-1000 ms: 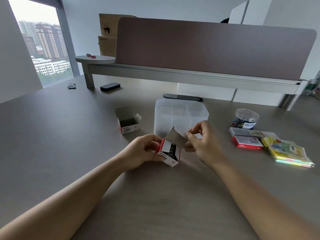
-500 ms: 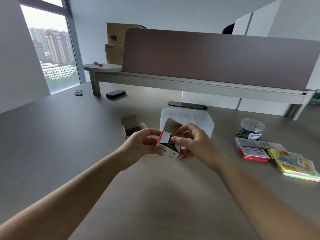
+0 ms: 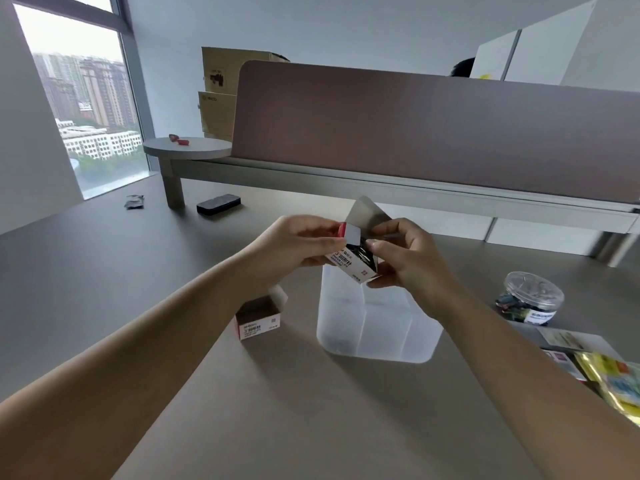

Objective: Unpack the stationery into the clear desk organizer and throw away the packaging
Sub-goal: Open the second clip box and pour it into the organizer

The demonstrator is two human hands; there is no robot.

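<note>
Both hands, left hand [image 3: 298, 242] and right hand [image 3: 410, 259], grip the paper-clip box [image 3: 351, 258] between them.

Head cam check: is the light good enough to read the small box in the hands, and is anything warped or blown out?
Head view: soft daylight from the window, whose sky is blown out; the paper clip box between the left hand and right hand shows print, but too soft to read; wide-angle distortion bends the forearms and desk divider.

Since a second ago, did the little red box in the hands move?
Yes. The red box went up and away from the person: it was held in front of the clear organizer, and now it is held over it.
</note>
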